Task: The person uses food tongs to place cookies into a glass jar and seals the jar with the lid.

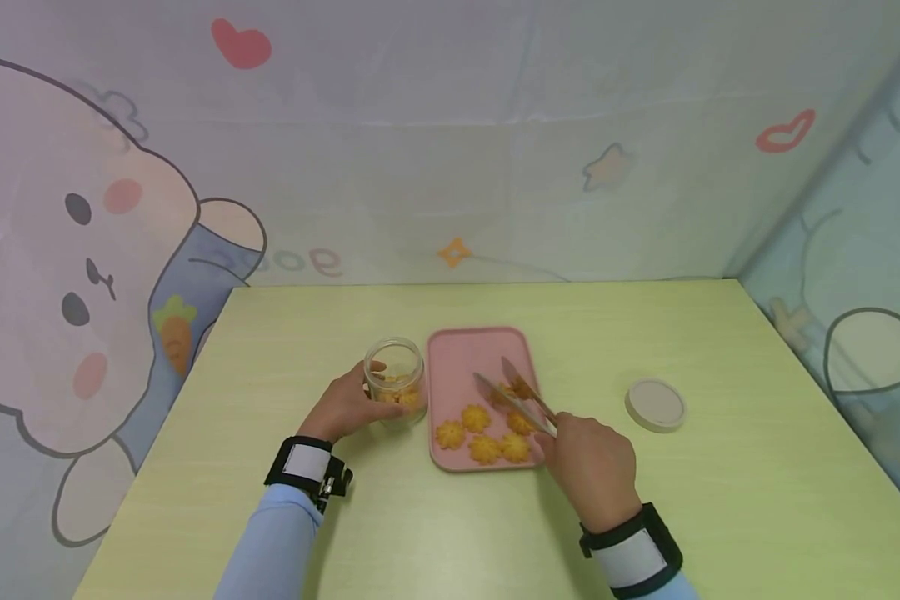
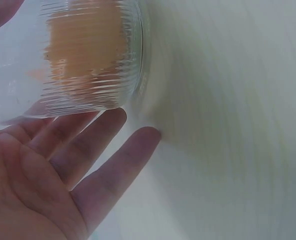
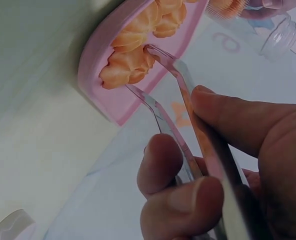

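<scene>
My left hand (image 1: 351,406) holds a clear glass jar (image 1: 394,364) at the left of a pink tray (image 1: 450,367), thumb and fingers on either side of it. Yellow flower-shaped cookies (image 1: 401,398) lie inside the jar; its ribbed lower wall (image 2: 95,95) shows close up in the left wrist view. Metal tongs (image 3: 185,97) are gripped in my right hand (image 1: 594,468) over the tray's right side. Their tips stand on both sides of a cookie (image 3: 125,67); whether both touch it I cannot tell. Several more cookies (image 1: 476,418) lie toward the tray's near end.
A round whitish lid (image 1: 656,405) lies on the pale yellow table (image 1: 720,500), to the right of the tray. Behind the table hangs a printed cloth (image 1: 390,167) with a cartoon animal at left, and another printed cloth borders the right side.
</scene>
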Demonstrator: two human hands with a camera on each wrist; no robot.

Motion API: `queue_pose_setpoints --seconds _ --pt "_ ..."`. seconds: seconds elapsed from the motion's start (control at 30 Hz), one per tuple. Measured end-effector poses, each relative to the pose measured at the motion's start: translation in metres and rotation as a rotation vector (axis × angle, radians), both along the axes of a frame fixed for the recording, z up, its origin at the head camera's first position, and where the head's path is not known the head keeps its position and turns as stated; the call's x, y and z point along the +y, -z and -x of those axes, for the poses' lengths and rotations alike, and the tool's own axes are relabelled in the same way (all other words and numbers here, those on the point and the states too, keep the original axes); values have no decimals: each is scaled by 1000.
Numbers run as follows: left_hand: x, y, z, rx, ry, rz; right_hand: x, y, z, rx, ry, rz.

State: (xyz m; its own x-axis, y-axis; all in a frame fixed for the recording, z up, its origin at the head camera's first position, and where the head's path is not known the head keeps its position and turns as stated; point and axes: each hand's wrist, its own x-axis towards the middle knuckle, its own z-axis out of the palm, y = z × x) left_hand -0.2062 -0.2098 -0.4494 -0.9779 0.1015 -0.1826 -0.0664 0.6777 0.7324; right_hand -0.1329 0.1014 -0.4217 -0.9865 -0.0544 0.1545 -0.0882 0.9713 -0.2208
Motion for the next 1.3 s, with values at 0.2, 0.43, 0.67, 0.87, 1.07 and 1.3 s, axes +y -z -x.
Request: queue_pose_setpoints --seconds 0.2,0.43,0.67,0.87,1.07,1.3 --pt "0 -1 -1 -1 -7 -1 -2 2 -1 41 -4 -11" --pt "-1 4 2 19 -2 6 -1 4 0 48 -4 -8" --pt "0 4 1 19 -2 4 -1 5 1 55 -10 -2" --pt "0 7 1 4 -9 2 -1 4 0 57 -16 12" --pt "-1 7 2 18 0 -3 -1 6 -1 110 -23 -6" --pt "-2 10 3 12 -4 -6 -1 6 -1 62 -15 11"
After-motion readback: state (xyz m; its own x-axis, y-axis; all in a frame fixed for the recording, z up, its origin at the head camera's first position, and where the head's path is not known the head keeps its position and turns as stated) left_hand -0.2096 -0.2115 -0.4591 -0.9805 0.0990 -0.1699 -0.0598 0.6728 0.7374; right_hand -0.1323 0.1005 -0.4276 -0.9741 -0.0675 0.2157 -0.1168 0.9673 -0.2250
